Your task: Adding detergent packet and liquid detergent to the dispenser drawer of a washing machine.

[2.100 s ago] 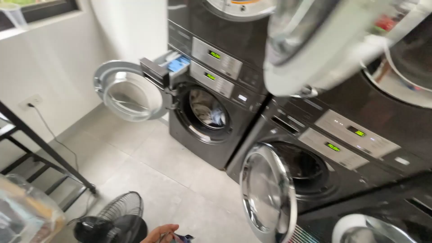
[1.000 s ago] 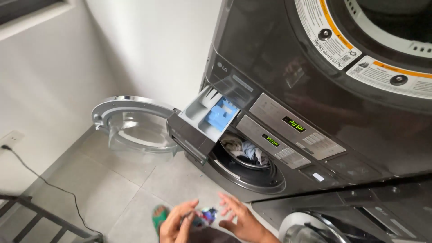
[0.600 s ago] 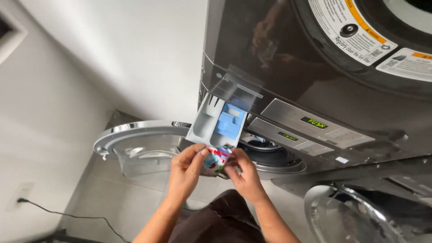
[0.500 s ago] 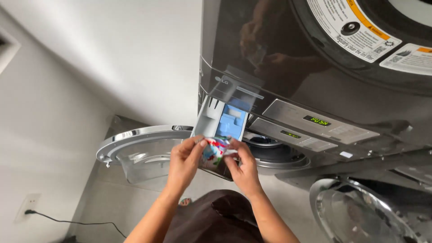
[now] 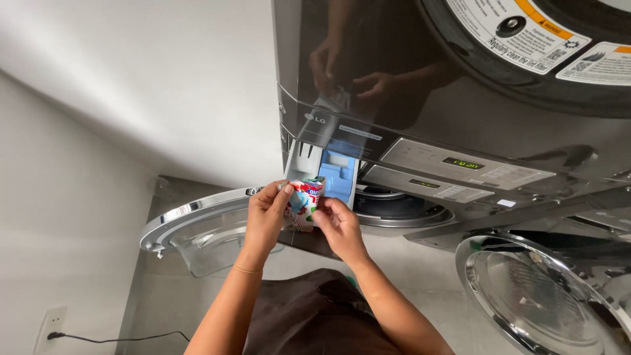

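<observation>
Left hand (image 5: 266, 213), right hand (image 5: 338, 223) pinch sachet (image 5: 303, 200) over drawer (image 5: 328, 172).

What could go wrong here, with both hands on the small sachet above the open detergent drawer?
1. The colourful sachet is pinched between left hand and right hand at the front edge of the pulled-out detergent drawer; its contents might land outside the drawer.
2. The open washer door juts out low beside the person, so a knee could knock it.

Open detergent drawer (image 5: 327, 172) just beyond sachet (image 5: 303, 202); swung-out washer door (image 5: 197, 227) underneath.
</observation>
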